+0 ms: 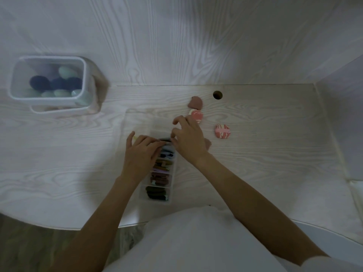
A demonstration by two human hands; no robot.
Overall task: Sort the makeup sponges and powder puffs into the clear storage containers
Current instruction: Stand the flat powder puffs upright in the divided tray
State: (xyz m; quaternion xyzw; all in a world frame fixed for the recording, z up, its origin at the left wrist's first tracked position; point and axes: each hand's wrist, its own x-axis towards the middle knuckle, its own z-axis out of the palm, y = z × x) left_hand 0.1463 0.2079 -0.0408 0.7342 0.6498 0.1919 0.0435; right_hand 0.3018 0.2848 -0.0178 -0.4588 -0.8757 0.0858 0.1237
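A long clear divided container [170, 195] lies on the table in front of me, its compartments packed with upright powder puffs in dark, brown, purple and blue tones. My left hand [141, 154] rests on its left side with fingers pressing the puffs near the far end. My right hand [187, 140] hovers over the far end with fingers loosely curled, holding nothing I can see. Loose puffs lie to the right: a brown one [195, 102], a pink marbled one [196, 115], another pink marbled one [222, 131], and a brown one [207, 143] partly hidden behind my right wrist.
A clear lidless bin [86, 79] at the far left holds several egg-shaped sponges in navy, mint and lilac. A round cable hole [217, 95] sits in the white wood-grain table [265, 154]. A wall rises at the right.
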